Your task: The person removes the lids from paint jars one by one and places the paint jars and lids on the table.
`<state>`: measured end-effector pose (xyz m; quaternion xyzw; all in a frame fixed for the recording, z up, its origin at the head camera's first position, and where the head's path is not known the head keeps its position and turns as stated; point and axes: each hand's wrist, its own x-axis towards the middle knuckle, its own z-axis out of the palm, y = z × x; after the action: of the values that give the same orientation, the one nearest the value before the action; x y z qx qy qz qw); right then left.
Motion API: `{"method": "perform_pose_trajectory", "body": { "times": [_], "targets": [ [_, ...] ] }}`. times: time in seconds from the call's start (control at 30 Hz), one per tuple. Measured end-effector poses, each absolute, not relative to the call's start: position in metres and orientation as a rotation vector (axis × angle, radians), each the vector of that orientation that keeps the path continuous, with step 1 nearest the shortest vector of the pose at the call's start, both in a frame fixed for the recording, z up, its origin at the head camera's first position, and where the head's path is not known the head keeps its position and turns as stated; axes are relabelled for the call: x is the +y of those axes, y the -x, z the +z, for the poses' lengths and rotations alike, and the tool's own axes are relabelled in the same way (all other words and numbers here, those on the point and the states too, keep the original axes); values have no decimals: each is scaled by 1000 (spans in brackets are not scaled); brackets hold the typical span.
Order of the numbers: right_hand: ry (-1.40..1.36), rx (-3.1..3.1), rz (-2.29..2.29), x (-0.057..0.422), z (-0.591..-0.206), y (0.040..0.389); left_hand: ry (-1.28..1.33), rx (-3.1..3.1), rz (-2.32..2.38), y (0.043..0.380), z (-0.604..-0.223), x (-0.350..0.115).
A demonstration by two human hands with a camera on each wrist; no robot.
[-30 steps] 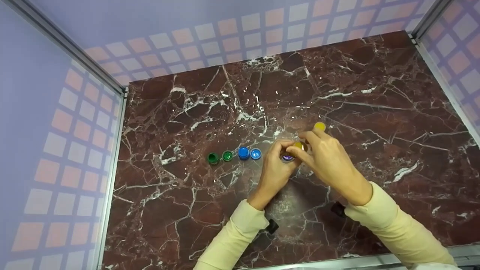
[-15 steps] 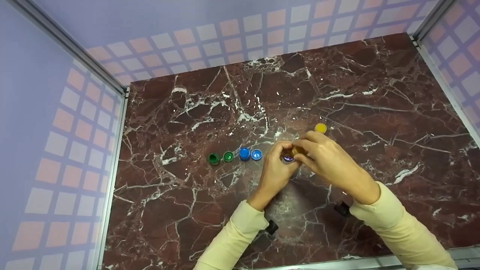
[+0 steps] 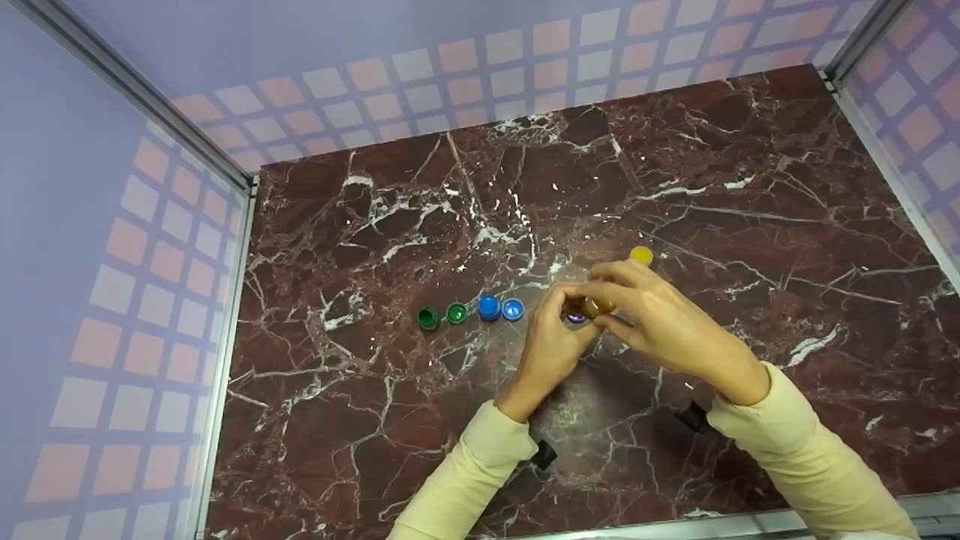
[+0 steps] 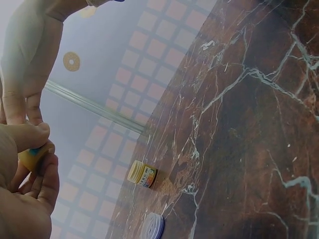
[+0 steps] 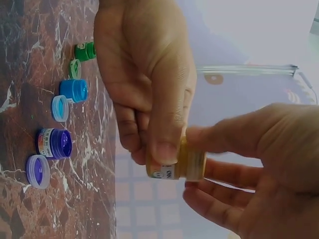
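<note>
In the right wrist view, the left hand (image 5: 154,74) grips the labelled body of a dark yellow paint jar (image 5: 168,170), thumb across its side. From the other end, the thumb and fingers of the right hand (image 5: 264,159) pinch the jar's lid (image 5: 197,165). The head view has the left hand (image 3: 553,330) and right hand (image 3: 660,315) meeting around this jar (image 3: 596,306), raised off the table and partly covered by fingers. A second yellow jar (image 4: 143,174) stands on the table beyond them; the right hand nearly touches its outline in the head view.
Left of the hands are an uncapped green jar (image 3: 427,317) and its lid (image 3: 456,313), then an uncapped blue jar (image 3: 489,307) and its lid (image 3: 513,309). A purple jar (image 5: 54,143) and its lid (image 5: 38,172) lie beneath the hands. Walls border the marble table (image 3: 360,420).
The right hand has turned around the lid, its wrist swinging slightly right and its fingers shifting left. The left hand and the jars on the table stay about where they were.
</note>
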<state>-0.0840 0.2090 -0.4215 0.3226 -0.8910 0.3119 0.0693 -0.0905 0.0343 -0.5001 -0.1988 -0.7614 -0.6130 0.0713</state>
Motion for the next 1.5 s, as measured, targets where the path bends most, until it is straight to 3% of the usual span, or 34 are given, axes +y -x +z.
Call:
{"method": "perform_pose_trajectory", "body": {
  "times": [0.3,0.6,1.5],
  "targets": [
    [-578,-2653,1030,205,-424,85,564,-2287,-1847,90,-498,36],
    [-525,-2669,882,193,-428,80,551,-2280,-1816,92,-497,38],
    [-1080,-2660,926,210,-420,88,617,-2284,-1788,92,-499,37]
  ]
}}
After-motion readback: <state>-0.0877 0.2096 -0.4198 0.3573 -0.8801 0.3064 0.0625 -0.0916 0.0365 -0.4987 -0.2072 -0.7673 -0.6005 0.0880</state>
